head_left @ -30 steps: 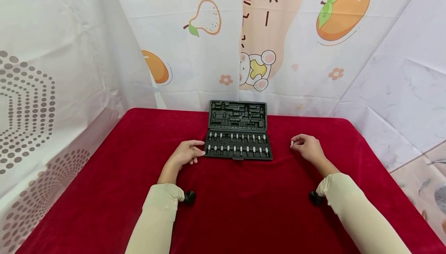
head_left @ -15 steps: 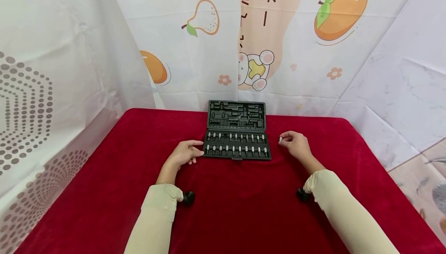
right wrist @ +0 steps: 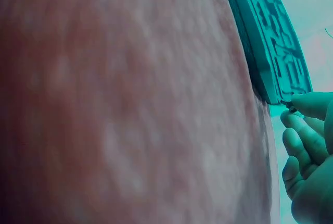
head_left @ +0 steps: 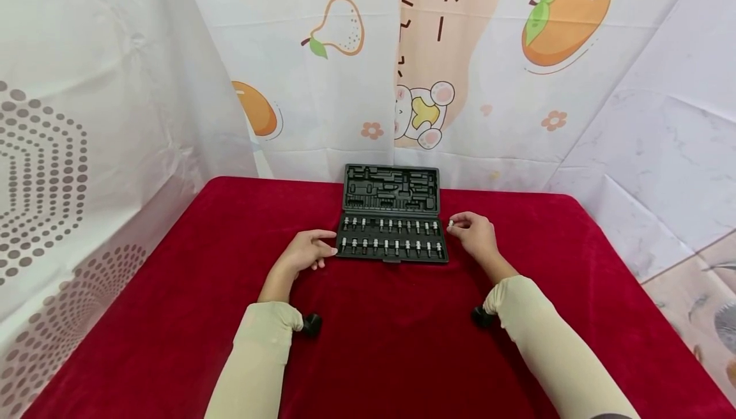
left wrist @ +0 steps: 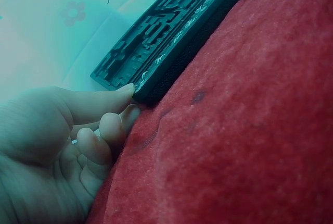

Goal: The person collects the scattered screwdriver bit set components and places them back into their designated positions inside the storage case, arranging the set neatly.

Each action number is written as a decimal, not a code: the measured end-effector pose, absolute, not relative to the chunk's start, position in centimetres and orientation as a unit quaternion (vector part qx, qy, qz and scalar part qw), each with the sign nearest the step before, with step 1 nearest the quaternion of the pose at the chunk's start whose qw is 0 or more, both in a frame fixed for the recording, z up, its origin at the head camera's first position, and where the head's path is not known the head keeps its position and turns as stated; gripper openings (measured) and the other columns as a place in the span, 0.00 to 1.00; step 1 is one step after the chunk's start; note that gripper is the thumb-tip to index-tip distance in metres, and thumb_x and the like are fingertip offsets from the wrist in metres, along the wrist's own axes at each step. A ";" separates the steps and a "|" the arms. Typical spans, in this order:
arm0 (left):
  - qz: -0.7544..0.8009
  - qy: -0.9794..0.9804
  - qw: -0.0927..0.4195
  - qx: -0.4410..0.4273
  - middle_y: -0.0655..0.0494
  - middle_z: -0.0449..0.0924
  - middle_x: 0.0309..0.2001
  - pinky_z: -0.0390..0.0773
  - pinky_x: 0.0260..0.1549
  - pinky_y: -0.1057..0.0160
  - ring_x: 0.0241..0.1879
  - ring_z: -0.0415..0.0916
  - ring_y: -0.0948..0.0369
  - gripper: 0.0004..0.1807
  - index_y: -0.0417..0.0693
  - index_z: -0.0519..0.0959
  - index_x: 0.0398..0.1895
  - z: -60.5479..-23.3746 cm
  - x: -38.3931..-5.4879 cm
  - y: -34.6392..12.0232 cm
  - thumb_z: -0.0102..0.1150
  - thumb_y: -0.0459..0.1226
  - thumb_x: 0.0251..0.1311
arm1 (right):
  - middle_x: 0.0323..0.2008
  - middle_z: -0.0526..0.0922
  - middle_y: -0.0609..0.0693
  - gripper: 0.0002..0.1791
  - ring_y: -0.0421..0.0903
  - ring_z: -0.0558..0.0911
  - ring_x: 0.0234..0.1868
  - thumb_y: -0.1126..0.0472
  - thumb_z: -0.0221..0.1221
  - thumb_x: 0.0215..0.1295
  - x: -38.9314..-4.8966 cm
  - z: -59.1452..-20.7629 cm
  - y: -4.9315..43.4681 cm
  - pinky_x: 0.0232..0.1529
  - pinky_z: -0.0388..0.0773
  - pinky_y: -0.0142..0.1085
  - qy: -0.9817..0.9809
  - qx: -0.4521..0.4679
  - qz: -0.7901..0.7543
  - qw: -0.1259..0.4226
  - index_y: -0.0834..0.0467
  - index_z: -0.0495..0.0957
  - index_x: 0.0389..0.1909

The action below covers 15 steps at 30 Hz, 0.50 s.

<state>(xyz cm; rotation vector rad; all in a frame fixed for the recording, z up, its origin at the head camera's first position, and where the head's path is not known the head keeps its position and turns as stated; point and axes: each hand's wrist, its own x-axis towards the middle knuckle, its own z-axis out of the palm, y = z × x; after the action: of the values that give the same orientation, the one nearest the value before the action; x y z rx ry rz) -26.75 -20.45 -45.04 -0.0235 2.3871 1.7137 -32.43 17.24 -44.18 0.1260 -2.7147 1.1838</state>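
A black socket-set case (head_left: pixel 392 213) lies open on the red cloth, its lid leaning back. Two rows of silver-topped bit sockets (head_left: pixel 397 246) fill its base, with a gap in the back row. At the case's left edge, my left hand (head_left: pixel 303 253) touches the side with thumb and index finger; the other fingers are loosely bent. My right hand (head_left: pixel 477 235) pinches a small bit socket (head_left: pixel 451 223) between thumb and fingertips, just beside the case's right edge. In the right wrist view that bit socket (right wrist: pixel 289 106) appears small and dark at the fingertips.
Red velvet cloth (head_left: pixel 397 342) covers the table on all sides of the case. White printed curtains (head_left: pixel 322 106) hang behind and at both sides. A small black device (head_left: pixel 311 325) sits at the left wrist, another (head_left: pixel 482 317) at the right.
My right hand has moved left and slightly away from me, carrying the bit socket from the open cloth to the case's right edge. The left hand and the case have stayed put.
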 end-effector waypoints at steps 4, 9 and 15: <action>0.582 0.807 0.100 -0.006 0.46 0.84 0.38 0.71 0.15 0.68 0.17 0.71 0.62 0.26 0.37 0.73 0.63 -45.1 -26.8 -20.3 0.63 0.30 0.61 | 0.35 0.85 0.56 0.10 0.51 0.80 0.36 0.63 0.66 0.62 -32.5 -44.2 16.5 0.33 0.73 0.37 -0.909 0.041 0.405 0.091 0.62 0.83 0.42; 0.581 0.808 0.100 -0.007 0.46 0.84 0.38 0.71 0.16 0.68 0.17 0.71 0.62 0.26 0.38 0.73 0.63 -45.0 -26.8 -20.3 0.63 0.30 0.61 | 0.36 0.85 0.56 0.11 0.51 0.81 0.37 0.64 0.66 0.61 -32.5 -44.0 15.8 0.33 0.74 0.37 -0.908 0.048 0.408 0.083 0.63 0.83 0.43; 0.578 0.810 0.101 -0.009 0.46 0.84 0.38 0.72 0.16 0.68 0.17 0.72 0.62 0.26 0.38 0.73 0.63 -45.1 -26.8 -20.4 0.63 0.31 0.61 | 0.36 0.85 0.56 0.11 0.52 0.81 0.37 0.64 0.66 0.60 -32.5 -44.2 14.7 0.36 0.76 0.39 -0.905 0.051 0.415 0.080 0.62 0.83 0.43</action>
<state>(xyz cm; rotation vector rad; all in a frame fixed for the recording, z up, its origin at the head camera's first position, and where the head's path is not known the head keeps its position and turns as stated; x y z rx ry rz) -26.81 -20.43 -45.05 -0.0269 2.3922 1.7060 -32.54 14.72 -44.16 0.1511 -2.7070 1.2409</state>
